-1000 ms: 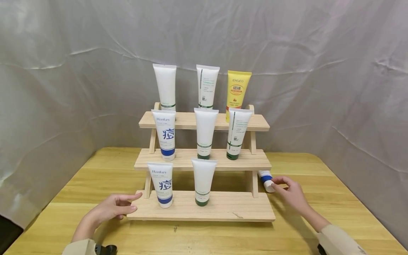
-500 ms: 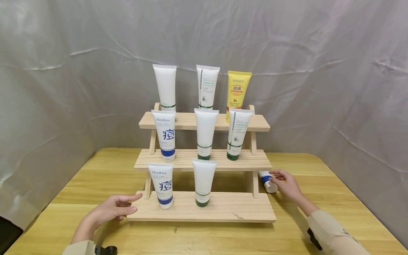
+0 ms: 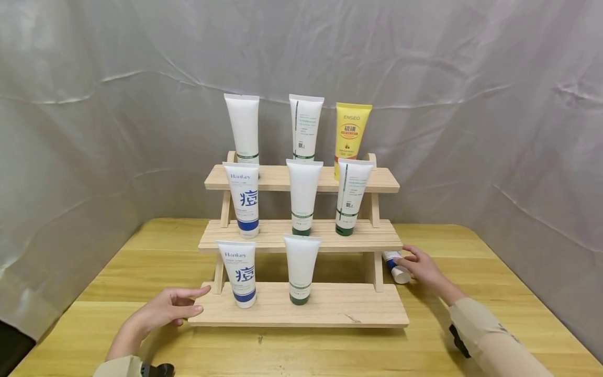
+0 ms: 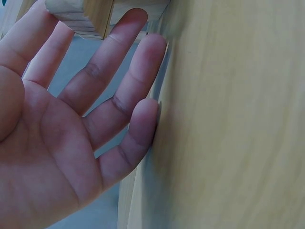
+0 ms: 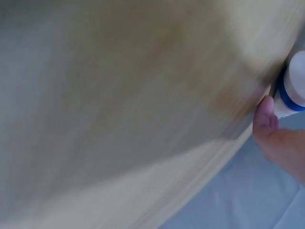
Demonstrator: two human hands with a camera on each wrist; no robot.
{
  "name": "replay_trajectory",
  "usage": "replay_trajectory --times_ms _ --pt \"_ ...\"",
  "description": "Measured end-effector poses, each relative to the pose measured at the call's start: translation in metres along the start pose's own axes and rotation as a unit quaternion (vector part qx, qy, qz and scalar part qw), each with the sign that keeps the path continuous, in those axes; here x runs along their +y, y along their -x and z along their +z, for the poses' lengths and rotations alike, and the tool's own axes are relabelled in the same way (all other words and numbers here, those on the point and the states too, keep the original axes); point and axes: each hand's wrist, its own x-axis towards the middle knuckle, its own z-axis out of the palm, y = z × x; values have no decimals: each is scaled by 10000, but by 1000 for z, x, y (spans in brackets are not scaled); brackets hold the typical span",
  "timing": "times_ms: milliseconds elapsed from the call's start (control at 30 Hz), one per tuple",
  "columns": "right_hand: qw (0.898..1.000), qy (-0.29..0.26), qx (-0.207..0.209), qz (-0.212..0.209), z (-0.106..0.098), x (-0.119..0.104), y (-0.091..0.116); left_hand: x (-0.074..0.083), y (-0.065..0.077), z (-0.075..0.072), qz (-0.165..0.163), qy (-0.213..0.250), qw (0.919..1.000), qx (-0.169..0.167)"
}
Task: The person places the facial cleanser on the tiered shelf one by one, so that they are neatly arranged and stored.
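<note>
By the right end of the stand lies a white squeeze tube (image 3: 401, 275) with a blue band, partly hidden behind the stand's leg. My right hand (image 3: 421, 269) pinches it between thumb and fingers, just above the white cap. The right wrist view catches the tube (image 5: 290, 88) cap-first at its edge, with my fingers (image 5: 264, 117) beside it. My left hand (image 3: 162, 311) touches the left end of the bottom shelf (image 3: 348, 309) with thumb and index finger. In the left wrist view its other fingers (image 4: 138, 62) extend loosely beside the board's corner (image 4: 81, 16).
The three-tier wooden stand bears upright tubes: a yellow tube (image 3: 352, 136) and two white ones on top, three on the middle shelf (image 3: 372, 238). On the bottom stand a Hankey tube (image 3: 242, 272) and a green-capped tube (image 3: 300, 269). Grey cloth (image 3: 447, 104) hangs behind the table (image 3: 301, 351).
My right hand has moved slightly up and away along the lying tube, and its thumb now covers part of the blue band. The left hand has stayed put.
</note>
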Motion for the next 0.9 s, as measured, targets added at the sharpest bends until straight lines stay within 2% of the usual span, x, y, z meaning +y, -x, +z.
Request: replay_trajectory --times_ms 100,300,433,700,900 --pt "9997 16 -226 -39 -1 0 -3 0 0 0 19 27 10000 -10" --pt "9979 -314 -567 -77 0 0 -8 -1 -1 0 12 33 10000 -8" --pt "9970 -258 -715 -170 2 -2 -8 0 0 0 33 -2 10000 -3" --pt "9973 -377 -552 -291 5 -4 -5 0 0 1 93 -50 9999 5" --pt "9986 -327 -421 75 3 -6 -5 0 0 1 83 -52 10000 21"
